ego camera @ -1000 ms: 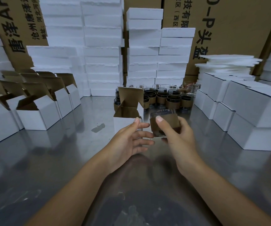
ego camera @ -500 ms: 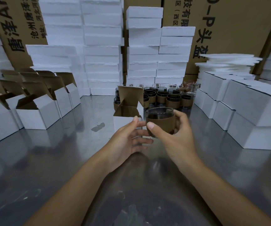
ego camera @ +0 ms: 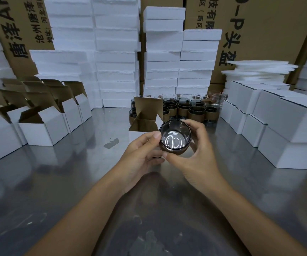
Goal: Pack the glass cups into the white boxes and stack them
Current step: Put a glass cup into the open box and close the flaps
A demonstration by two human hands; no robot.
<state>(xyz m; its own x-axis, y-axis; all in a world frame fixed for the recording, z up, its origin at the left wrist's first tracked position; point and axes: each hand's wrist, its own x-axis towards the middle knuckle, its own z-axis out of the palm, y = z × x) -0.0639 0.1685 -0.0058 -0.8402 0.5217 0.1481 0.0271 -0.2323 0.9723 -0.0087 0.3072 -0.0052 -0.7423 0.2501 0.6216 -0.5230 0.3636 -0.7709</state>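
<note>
A dark glass cup (ego camera: 175, 138) with a brown sleeve is tipped so its mouth faces me, above the table's middle. My right hand (ego camera: 195, 159) grips it from the right and below, thumb under its near edge. My left hand (ego camera: 143, 154) holds its left rim with the thumb, fingers curled beneath. Just behind the cup stands an open white box (ego camera: 145, 124) with brown flaps raised. Several more sleeved glass cups (ego camera: 191, 109) stand grouped behind that box.
Open white boxes (ego camera: 43, 122) line the left side of the steel table (ego camera: 56, 182). Closed white boxes (ego camera: 287, 130) are stacked at the right. White foam blocks (ego camera: 115, 52) and brown cartons (ego camera: 259, 24) rise along the back. A small smear (ego camera: 112, 143) marks the table.
The cup, held upright by my right hand earlier, has been tilted toward me so its mouth shows. My left hand has moved from the box front onto the cup's rim.
</note>
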